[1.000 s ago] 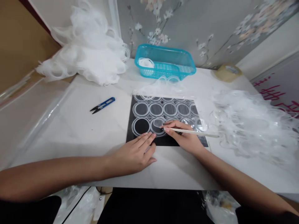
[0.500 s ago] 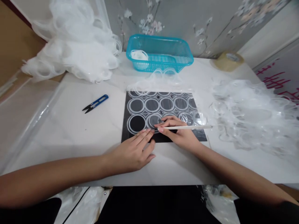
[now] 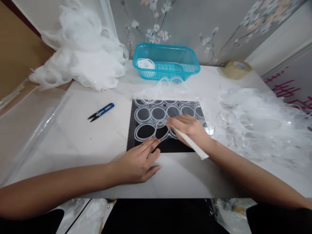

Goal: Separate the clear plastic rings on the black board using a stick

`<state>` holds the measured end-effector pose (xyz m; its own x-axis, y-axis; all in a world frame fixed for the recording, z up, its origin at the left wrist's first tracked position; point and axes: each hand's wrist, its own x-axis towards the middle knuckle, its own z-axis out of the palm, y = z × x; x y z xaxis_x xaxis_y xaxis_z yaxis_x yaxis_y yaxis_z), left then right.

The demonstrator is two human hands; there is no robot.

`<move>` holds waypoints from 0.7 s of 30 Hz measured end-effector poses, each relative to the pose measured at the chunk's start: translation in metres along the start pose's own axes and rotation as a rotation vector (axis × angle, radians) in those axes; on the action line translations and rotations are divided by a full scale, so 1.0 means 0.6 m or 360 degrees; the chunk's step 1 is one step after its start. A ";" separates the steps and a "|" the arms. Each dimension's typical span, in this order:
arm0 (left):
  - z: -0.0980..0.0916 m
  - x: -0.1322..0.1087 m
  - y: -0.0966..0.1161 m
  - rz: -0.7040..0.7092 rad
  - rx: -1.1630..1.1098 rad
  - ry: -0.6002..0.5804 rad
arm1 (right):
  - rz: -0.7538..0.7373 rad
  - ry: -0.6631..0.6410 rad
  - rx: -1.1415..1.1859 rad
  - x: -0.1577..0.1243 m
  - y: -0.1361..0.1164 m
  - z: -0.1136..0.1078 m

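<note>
A sheet of translucent white rings (image 3: pixel 145 114) lies on a black mat (image 3: pixel 131 143), and its far part runs past the mat's back edge. My left hand (image 3: pixel 140 159) rests over the mat's near edge, fingers stretched out, fingertips on the rim of a near-row ring. My right hand (image 3: pixel 190 128) is closed round a slim white stick (image 3: pixel 191 143), which slants back toward me. At its fingertips a clear, curled bit of film (image 3: pixel 161 123) stands up from the second near-row ring. Black shows through that ring and the one left of it.
Blue thread snips (image 3: pixel 101 112) lie left of the mat. A turquoise basket (image 3: pixel 168 47) holding white rings stands behind it, with a tape roll (image 3: pixel 236 69) at back right. White ring sheets are heaped at left (image 3: pixel 83 55) and right (image 3: pixel 263 126).
My right hand has moved up and turned; the stick now slants toward me instead of pointing right. Film inside the second near-row ring has lifted. My left hand has hardly moved.
</note>
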<state>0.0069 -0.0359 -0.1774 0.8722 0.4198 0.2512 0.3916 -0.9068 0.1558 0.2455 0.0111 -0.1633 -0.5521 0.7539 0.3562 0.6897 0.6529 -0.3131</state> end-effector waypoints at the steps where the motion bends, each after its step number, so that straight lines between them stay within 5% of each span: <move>1: -0.001 0.000 0.000 0.0000 0.0000 -0.0002 | 0.0102 0.0105 -0.0033 0.007 0.019 -0.010; 6: -0.004 -0.005 0.000 0.0031 0.0052 0.0044 | 0.0780 0.0932 -0.0058 0.008 0.076 -0.051; 8: -0.006 -0.002 0.001 0.0059 0.0106 0.0055 | 0.0840 0.0832 0.0170 -0.016 0.066 -0.049; 12: -0.003 0.028 0.005 0.0173 0.0214 0.0087 | 0.0732 0.0246 0.0760 -0.072 0.021 -0.012; 21: 0.037 0.088 0.031 0.0173 0.0265 0.0131 | 0.0777 0.0168 0.1025 -0.081 0.014 0.003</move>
<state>0.0669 -0.0313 -0.1827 0.8876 0.3146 0.3364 0.3455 -0.9378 -0.0345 0.2772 -0.0201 -0.1846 -0.1895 0.9746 0.1194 0.4186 0.1902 -0.8880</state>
